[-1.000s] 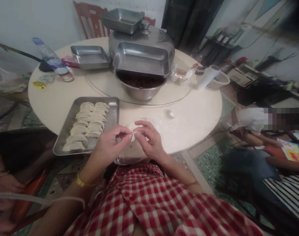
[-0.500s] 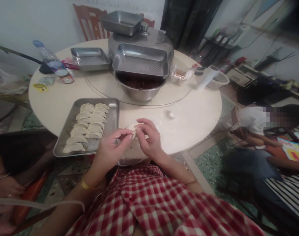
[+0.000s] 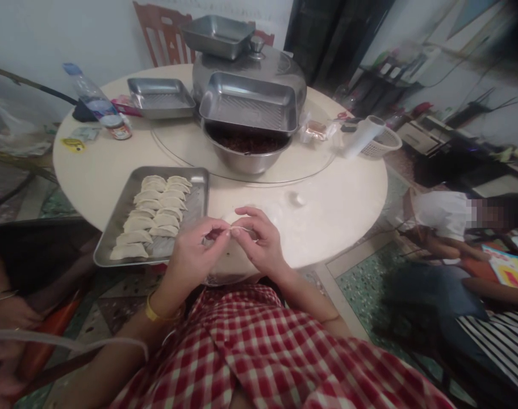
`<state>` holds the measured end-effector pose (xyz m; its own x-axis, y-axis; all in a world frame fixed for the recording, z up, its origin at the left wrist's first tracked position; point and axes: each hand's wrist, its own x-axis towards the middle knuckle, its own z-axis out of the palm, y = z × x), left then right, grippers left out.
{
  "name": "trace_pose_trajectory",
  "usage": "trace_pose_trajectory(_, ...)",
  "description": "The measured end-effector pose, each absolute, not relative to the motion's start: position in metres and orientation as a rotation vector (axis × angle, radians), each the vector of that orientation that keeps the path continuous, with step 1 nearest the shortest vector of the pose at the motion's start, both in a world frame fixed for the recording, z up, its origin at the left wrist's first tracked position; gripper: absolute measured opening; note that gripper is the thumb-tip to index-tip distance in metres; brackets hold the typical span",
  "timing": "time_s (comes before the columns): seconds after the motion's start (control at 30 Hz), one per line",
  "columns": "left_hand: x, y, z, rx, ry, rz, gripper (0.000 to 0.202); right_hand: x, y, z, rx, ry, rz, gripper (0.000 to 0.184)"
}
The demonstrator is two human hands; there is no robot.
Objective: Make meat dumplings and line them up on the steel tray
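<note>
Left hand (image 3: 191, 258) and right hand (image 3: 259, 244) fingers pinch one dumpling (image 3: 238, 228) between them above the desk (image 3: 327, 210), beside the tray (image 3: 201, 182).

Steel bowl (image 3: 246, 163) (dark filling), bottle (image 3: 91, 96)

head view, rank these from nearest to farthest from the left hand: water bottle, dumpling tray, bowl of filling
1. dumpling tray, right beside the left hand, which pinches a dumpling, at the near table edge
2. bowl of filling, ahead at mid-table
3. water bottle, at the far left rim
</note>
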<state>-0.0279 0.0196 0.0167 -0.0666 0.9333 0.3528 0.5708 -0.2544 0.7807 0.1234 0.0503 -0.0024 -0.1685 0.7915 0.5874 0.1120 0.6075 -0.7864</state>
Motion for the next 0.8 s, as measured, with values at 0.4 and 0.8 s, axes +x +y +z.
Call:
trace_pose_trajectory(0.4, -0.028, 0.013, 0.005, 1.651, 1.606, 1.258, 0.013, 0.120, 0.051, -0.011, -0.776, -1.572, 0.590, 0.008)
trace_pose_trajectory(0.8, -0.022, 0.017, -0.005, 1.571, 1.444, 1.402, 0.039, 0.120, 0.052, -0.006, -0.821, -1.668, 0.692, 0.019)
